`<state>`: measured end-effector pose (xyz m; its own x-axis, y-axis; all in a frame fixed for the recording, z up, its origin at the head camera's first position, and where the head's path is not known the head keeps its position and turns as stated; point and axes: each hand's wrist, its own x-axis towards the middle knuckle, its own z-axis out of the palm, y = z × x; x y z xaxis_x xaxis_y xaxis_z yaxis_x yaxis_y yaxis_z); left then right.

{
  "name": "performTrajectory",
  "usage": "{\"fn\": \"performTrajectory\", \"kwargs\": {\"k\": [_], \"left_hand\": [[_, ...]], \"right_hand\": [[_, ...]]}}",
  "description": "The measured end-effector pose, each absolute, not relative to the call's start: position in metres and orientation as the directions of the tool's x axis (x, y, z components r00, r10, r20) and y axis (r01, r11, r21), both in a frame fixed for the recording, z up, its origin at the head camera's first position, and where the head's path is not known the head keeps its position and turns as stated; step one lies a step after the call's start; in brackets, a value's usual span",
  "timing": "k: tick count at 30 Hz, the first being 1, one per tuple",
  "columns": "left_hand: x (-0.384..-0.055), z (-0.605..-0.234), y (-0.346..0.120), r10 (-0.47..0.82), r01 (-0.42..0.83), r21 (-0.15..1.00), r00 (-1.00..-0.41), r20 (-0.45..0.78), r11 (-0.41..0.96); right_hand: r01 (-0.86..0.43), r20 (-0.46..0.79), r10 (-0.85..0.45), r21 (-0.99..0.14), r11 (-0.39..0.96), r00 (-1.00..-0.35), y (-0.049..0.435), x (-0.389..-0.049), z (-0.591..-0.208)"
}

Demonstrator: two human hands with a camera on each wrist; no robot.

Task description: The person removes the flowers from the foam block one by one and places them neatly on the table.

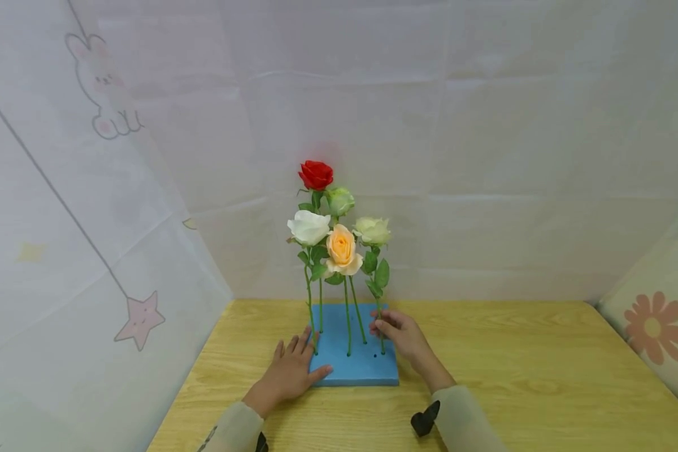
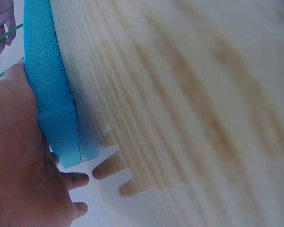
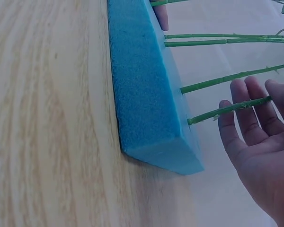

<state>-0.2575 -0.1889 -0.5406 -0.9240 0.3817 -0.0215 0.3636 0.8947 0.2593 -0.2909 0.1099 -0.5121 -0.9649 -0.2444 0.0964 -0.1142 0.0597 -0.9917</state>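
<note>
A blue foam block [image 1: 358, 371] lies on the table with several roses standing in it by their green stems. My right hand [image 1: 402, 334] holds the stem of the pale green rose [image 1: 373, 231] at the right, low down; in the right wrist view the thumb [image 3: 280, 92] lies over that stem [image 3: 229, 109], fingers behind it. The stem's foot sits in the block. My left hand [image 1: 290, 371] rests on the block's left edge, fingers extended and thumb on its top near the front. Close by its fingertips rises the stem of the white rose [image 1: 309, 227].
A peach rose [image 1: 343, 248] stands mid-block, with a red rose [image 1: 316, 175] and a greenish rose [image 1: 340, 201] behind. A small dark hole [image 1: 375, 356] shows near the right stem. Beneath is a wooden table [image 1: 514, 376]; a pale cloth [image 1: 514, 157] hangs behind.
</note>
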Motion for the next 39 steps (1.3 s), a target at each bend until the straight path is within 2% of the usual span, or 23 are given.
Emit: {"fn": "performTrajectory", "kwargs": {"k": [7,13,21,31,39], "left_hand": [[-0.261,-0.549,-0.191,0.373,0.357,0.244,-0.928,-0.020,0.902],[-0.259,-0.542,-0.189,0.378,0.356,0.280,-0.925,-0.029,0.892],[-0.258,-0.539,-0.188,0.373,0.349,0.282,-0.927,-0.033,0.894],[-0.257,-0.550,-0.193,0.385,0.363,0.295,-0.923,-0.018,0.884],[-0.257,-0.543,-0.190,0.365,0.342,0.282,-0.930,-0.032,0.896]], "right_hand": [[-0.110,0.097,-0.239,-0.993,0.040,-0.966,0.110,-0.289,-0.509],[-0.111,0.100,-0.240,-0.993,0.034,-0.966,0.111,-0.289,-0.506],[-0.159,0.159,-0.234,-0.987,-0.019,-0.959,0.111,-0.289,-0.495],[-0.196,0.198,-0.209,-0.980,-0.032,-0.958,0.111,-0.285,-0.485],[-0.231,0.233,-0.217,-0.972,-0.036,-0.948,0.119,-0.281,-0.472]]}}
